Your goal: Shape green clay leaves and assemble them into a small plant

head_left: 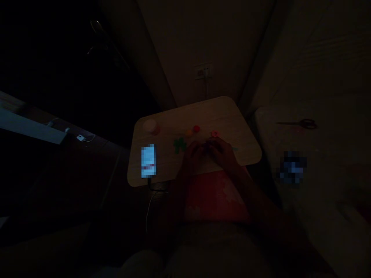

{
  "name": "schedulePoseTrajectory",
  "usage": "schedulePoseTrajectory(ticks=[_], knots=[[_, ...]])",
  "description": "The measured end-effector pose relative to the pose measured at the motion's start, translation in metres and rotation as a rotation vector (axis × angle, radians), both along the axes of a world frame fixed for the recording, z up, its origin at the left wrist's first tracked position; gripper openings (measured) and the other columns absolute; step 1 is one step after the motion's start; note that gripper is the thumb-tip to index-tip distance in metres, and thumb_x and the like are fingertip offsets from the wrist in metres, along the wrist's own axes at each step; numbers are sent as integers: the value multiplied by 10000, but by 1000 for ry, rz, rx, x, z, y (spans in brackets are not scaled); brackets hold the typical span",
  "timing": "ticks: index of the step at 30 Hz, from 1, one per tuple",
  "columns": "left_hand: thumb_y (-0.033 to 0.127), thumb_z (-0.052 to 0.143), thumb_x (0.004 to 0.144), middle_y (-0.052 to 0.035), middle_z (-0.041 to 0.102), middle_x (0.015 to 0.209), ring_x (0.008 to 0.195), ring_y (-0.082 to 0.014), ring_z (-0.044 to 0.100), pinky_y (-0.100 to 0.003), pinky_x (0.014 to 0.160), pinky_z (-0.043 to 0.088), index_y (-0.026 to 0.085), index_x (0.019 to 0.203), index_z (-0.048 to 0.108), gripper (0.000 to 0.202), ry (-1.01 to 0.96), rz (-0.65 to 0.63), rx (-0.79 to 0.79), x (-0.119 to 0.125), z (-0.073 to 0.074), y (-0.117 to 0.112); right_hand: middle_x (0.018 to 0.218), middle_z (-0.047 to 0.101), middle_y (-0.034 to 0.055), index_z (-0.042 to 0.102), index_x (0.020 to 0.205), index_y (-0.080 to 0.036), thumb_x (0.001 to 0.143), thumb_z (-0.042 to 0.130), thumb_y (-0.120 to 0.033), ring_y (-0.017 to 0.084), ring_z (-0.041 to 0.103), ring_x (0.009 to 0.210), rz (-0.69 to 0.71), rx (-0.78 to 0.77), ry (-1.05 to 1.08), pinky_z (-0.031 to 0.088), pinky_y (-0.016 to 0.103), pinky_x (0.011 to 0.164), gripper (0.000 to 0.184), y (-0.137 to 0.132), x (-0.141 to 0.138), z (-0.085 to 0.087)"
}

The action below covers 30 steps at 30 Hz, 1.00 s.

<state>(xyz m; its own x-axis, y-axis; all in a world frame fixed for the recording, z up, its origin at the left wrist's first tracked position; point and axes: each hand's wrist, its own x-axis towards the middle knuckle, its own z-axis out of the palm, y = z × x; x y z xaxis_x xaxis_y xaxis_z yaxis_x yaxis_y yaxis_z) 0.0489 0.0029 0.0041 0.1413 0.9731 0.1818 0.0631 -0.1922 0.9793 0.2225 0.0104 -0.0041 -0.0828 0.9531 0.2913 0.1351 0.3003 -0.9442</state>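
The scene is very dim. Over the small light wooden table (171, 170), my left hand (194, 151) and my right hand (222, 152) meet with their fingers curled together. Between the fingertips a small dark, purplish thing (206, 145) shows, too dark to name, and both hands seem closed on it. Beside my left hand lies a green piece with rounded lobes (180, 144). Just beyond the hands are a small orange lump (189, 133), a round red piece (196, 128) and a pink flower-like shape (215, 133). A thin teal piece (235, 148) lies right of my right hand.
A lit phone (148, 160) with a cable lies at the table's left, below a pale pinkish cup or jar (150, 126). Scissors (303, 123) and a blurred-out item (292, 168) rest on a pale surface at right. A wall socket (204, 71) is behind.
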Motion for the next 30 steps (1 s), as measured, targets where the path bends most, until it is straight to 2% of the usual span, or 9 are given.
schedulePoseTrajectory(ticks=[4, 7, 11, 15, 18, 23, 26, 30], knots=[[646, 681, 906, 3, 588, 792, 739, -163, 552, -296, 713, 475, 214, 879, 596, 441, 22, 44, -18, 1, 2, 0, 1062, 809, 68, 756, 1139, -241, 932, 669, -450, 239, 747, 951, 36, -29, 66, 590, 364, 849, 307, 1, 2, -3], [617, 728, 875, -11, 635, 890, 822, -172, 599, -301, 775, 511, 217, 953, 617, 423, 17, 57, -4, 1, 1, 1, 1001, 810, 71, 772, 1044, -225, 928, 674, -490, 232, 745, 888, 63, -79, 120, 600, 349, 779, 305, 1, 2, -4], [613, 732, 864, -18, 633, 886, 828, -178, 602, -305, 782, 513, 210, 937, 623, 423, 37, 30, -4, 0, -1, 3, 845, 784, 57, 759, 971, -202, 882, 712, -452, 203, 706, 719, 56, -131, 97, 553, 303, 625, 269, 0, 2, -3], [622, 694, 894, -20, 619, 857, 814, -178, 594, -301, 761, 509, 203, 912, 626, 425, 69, -7, -1, -1, 0, 3, 791, 771, 53, 749, 902, -200, 873, 697, -389, 203, 696, 696, -4, -86, 30, 543, 311, 639, 198, -4, 3, -2], [640, 629, 933, -21, 615, 841, 814, -177, 589, -297, 757, 508, 202, 888, 629, 440, 86, -4, 8, 0, 2, 3, 819, 784, 61, 755, 916, -198, 882, 679, -355, 208, 709, 716, -15, -73, 8, 554, 320, 670, 178, -6, 3, -1], [602, 727, 877, -44, 661, 935, 901, -196, 632, -320, 843, 522, 197, 946, 665, 416, 121, 40, 19, 3, 2, 5, 1013, 827, 87, 800, 1028, -220, 914, 626, -329, 249, 765, 906, 0, -28, -8, 603, 387, 845, 235, -4, 1, 2], [563, 725, 900, -74, 692, 1014, 981, -216, 648, -359, 933, 518, 189, 1003, 720, 388, 170, 64, 87, 3, 0, 6, 1173, 816, 91, 803, 1151, -240, 940, 621, -383, 278, 761, 1076, 60, -9, 19, 584, 448, 995, 313, -2, 2, -1], [508, 729, 918, -82, 717, 1011, 981, -232, 657, -402, 950, 530, 193, 995, 769, 326, 202, 74, 137, 1, -3, 7, 1247, 799, 89, 798, 1221, -251, 961, 629, -499, 294, 738, 1174, 107, -50, 76, 554, 478, 1078, 397, 0, 4, -5]])
